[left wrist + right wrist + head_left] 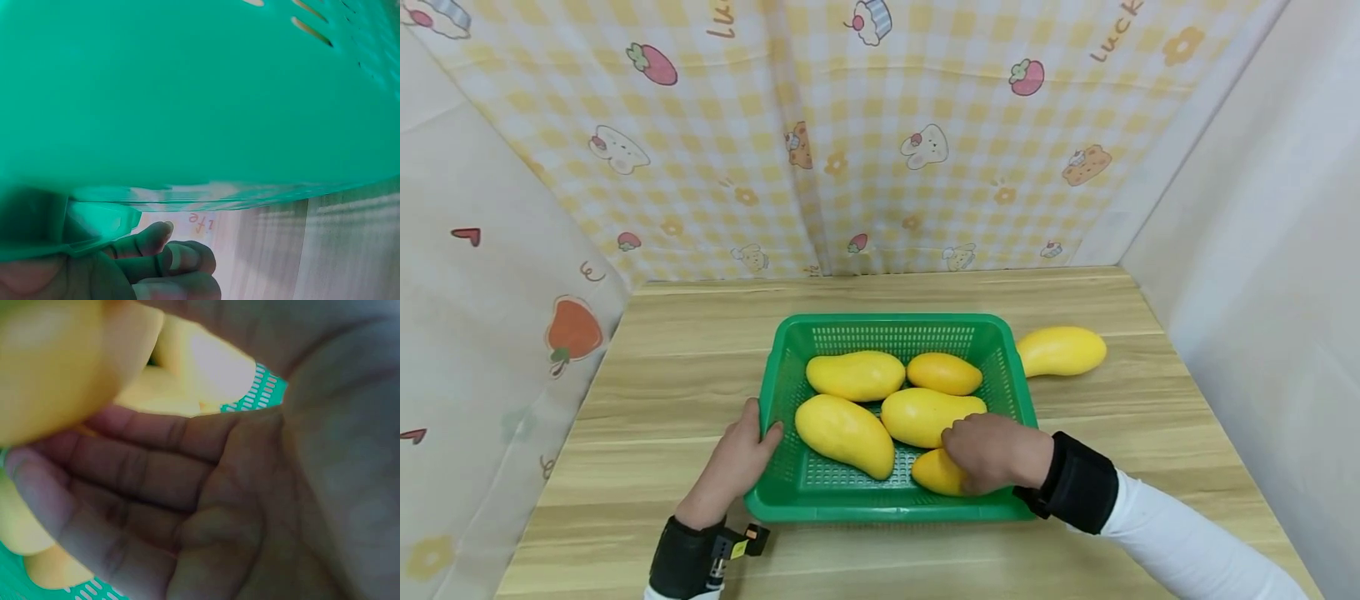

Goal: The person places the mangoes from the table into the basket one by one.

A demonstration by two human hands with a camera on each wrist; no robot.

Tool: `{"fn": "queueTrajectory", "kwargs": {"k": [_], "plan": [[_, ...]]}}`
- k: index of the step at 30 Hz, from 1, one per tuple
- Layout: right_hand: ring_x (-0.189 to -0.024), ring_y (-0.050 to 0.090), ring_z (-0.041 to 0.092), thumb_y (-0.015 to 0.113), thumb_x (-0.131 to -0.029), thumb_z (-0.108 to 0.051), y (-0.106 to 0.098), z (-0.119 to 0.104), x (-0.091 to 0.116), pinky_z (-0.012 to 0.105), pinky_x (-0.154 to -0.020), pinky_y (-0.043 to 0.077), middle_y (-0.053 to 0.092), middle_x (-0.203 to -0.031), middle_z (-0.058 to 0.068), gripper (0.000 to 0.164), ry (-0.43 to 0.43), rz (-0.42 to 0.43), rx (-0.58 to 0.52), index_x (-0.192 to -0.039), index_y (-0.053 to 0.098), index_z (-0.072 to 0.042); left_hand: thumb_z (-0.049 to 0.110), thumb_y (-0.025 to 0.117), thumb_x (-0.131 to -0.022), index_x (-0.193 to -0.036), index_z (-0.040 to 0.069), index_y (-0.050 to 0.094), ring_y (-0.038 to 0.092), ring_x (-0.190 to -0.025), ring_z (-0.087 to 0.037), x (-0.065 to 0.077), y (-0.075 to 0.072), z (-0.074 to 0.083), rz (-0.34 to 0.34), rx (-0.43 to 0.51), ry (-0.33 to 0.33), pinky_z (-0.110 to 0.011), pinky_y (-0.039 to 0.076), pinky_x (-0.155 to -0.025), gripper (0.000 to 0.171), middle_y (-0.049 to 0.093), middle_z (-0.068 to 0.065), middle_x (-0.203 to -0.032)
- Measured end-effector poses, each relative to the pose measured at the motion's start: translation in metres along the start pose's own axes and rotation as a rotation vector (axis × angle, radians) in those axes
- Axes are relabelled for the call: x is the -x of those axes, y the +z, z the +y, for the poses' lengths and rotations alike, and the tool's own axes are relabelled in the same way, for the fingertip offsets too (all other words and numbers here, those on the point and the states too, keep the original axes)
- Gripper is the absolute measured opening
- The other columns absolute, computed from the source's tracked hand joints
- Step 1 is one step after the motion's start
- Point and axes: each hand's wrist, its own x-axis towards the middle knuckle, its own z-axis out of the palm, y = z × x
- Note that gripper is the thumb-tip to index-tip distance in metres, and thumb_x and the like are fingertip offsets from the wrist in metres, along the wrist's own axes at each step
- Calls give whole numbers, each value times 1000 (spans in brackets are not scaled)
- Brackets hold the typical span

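Observation:
A green plastic basket (895,514) stands on the table with several yellow mangoes in it. My left hand (737,454) grips its left rim, thumb over the edge. In the left wrist view, the fingers (181,259) curl below that rim, outside the basket wall (187,94). Inside the front right corner, my right hand (996,450) holds an orange-yellow mango (938,473) by its right end. The right wrist view shows this mango (56,369) against the fingertips, away from the palm. A paler mango (925,417) lies just behind that hand.
Another mango (1063,351) lies on the wooden table (692,333), against the basket's right side. Inside, mangoes sit at the left front (844,436), left back (855,375) and right back (943,373). A checked curtain (865,100) hangs behind, with white cloth (1262,250) at the right.

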Motion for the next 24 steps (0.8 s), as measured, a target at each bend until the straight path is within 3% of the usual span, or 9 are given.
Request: {"fn": "queueTrajectory", "kwargs": {"k": [7,11,14,20,24], "plan": [[-65,45,13,78,-78,-18,0,3,-2,27,-62,43,51,-75,-3,21,-21,0,-16,-90,62,-9,15,44,-101,-118,-4,35,59,-66,-20,0,0,0,-2,0,0,-33,51,-55,27,55,-14,-83],[-61,44,12,74,-82,-17,-3,7,2,26,-58,42,49,-71,-4,16,-60,43,-64,-85,61,-10,15,44,-101,-119,-3,35,60,-66,-19,-1,2,0,-3,4,-4,-33,51,-54,27,55,-13,-82],[-62,46,11,72,-86,-21,-6,14,10,27,-58,42,54,-73,-3,16,-96,123,-129,-89,63,-9,15,44,-101,-120,-3,35,60,-66,-19,-2,3,-1,-9,11,-4,-33,51,-55,27,55,-13,-83],[-80,60,14,66,-92,-28,-16,33,27,34,-72,50,67,-99,8,34,-103,335,-216,-112,65,-1,15,44,-101,-120,-3,35,60,-65,-19,-2,3,-1,2,4,5,-32,51,-54,27,55,-13,-82],[-78,60,10,66,-92,-25,-14,43,34,29,-69,51,66,-92,1,28,-94,522,-241,-110,65,-5,14,44,-101,-122,-4,34,62,-65,-20,-2,2,-2,-1,25,-5,-33,52,-53,29,57,-15,-84]]}}
